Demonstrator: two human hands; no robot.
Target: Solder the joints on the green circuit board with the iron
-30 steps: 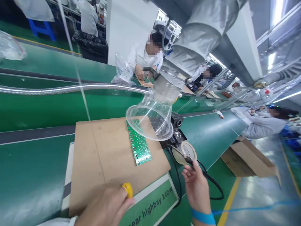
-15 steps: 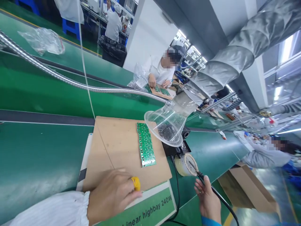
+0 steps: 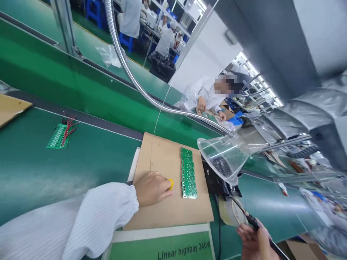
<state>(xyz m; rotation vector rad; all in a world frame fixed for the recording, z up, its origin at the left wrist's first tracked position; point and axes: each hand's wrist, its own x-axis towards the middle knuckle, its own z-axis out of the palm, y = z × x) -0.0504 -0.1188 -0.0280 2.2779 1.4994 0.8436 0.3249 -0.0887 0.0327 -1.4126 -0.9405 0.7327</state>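
The right hand [image 3: 256, 240] is holding a black soldering iron [image 3: 252, 220], its fingers pinching the handle. The metal tip [image 3: 238, 205] is pointing away from those fingers, toward a black base [image 3: 213, 182] by a clear cone [image 3: 230, 150]. A pale round thing [image 3: 225, 212] is sitting just past the same fingers. The left hand [image 3: 151, 189] is holding its fingers curled over brown cardboard [image 3: 168, 213], one wearing a yellow cover [image 3: 170, 184]. A thin line [image 3: 151, 155] is running down to them, but I cannot tell if they are pinching it. Just right of the left fingers, a long green circuit board [image 3: 188, 173] is lying on the cardboard. Far left of them, another green board [image 3: 56, 137] is lying on the worktop [image 3: 108, 159].
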